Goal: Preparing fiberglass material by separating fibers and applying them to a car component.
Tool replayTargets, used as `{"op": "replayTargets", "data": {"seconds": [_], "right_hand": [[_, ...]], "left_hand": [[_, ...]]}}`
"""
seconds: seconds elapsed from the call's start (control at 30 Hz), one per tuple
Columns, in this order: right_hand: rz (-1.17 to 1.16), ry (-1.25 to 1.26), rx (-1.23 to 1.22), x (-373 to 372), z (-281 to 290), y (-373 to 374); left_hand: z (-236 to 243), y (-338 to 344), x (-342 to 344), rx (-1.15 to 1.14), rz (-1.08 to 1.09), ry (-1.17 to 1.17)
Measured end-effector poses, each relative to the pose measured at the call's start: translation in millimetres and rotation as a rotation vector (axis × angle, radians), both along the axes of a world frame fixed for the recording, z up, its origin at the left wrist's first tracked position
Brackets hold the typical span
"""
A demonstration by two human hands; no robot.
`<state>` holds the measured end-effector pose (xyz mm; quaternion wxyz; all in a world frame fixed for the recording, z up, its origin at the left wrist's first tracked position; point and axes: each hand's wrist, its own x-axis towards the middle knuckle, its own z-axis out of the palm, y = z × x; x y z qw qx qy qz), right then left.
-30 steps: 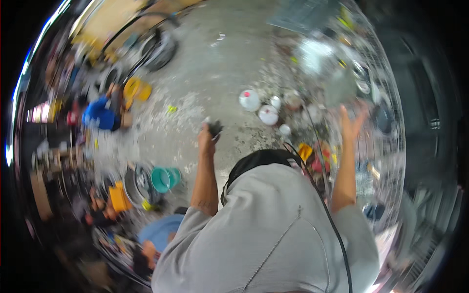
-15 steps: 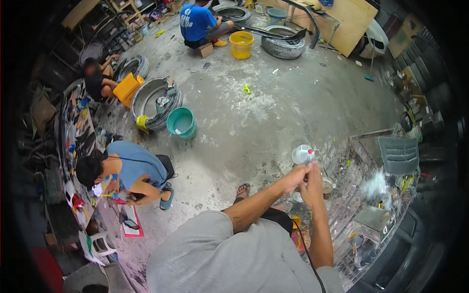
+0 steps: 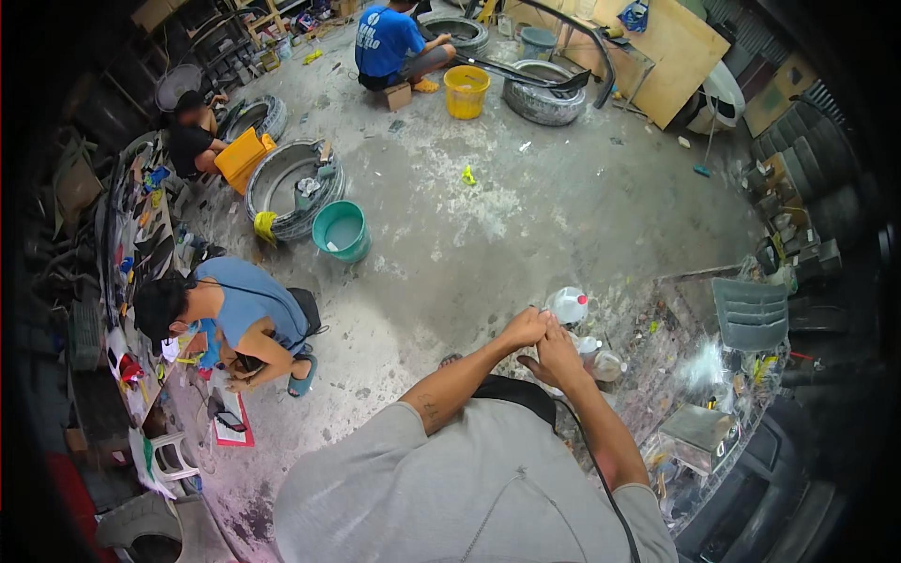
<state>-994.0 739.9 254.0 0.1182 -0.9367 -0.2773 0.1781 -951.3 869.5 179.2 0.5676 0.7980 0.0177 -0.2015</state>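
My left hand (image 3: 524, 328) is closed, its fingertips meeting those of my right hand (image 3: 558, 357) in front of me; whatever they may hold is hidden. My right hand has its fingers drawn together against the left. Just beyond them stands a clear plastic jug with a red cap (image 3: 569, 303). A smaller pale container (image 3: 587, 348) and another cloudy jug (image 3: 609, 368) are beside my right hand, at the edge of a littered, dusty work surface (image 3: 683, 296).
A co-worker in blue-grey (image 3: 246, 314) crouches at left, another in black (image 3: 192, 141) behind, a third in blue (image 3: 380, 52) farther back. Tire rings (image 3: 544, 98), a teal bucket (image 3: 342, 232), a yellow bucket (image 3: 466, 93), a grey vented panel (image 3: 751, 312) and a metal box (image 3: 696, 433) surround the floor.
A second ago my hands were apart, the left holding a dark object, the right spread; they have since come together, and that object is hidden. The view has swung round and steadied.
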Motion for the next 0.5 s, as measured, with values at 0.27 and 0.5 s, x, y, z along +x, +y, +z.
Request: {"op": "replayTargets", "data": {"seconds": [0.27, 0.5], "right_hand": [[-0.004, -0.07, 0.096, 32, -5, -43], [-0.762, 0.461, 1.239, 59, -7, -45]], "left_hand": [[2, 2, 38, 0.135, 0.013, -0.091], [59, -42, 60, -0.243, 0.048, 0.074]]}}
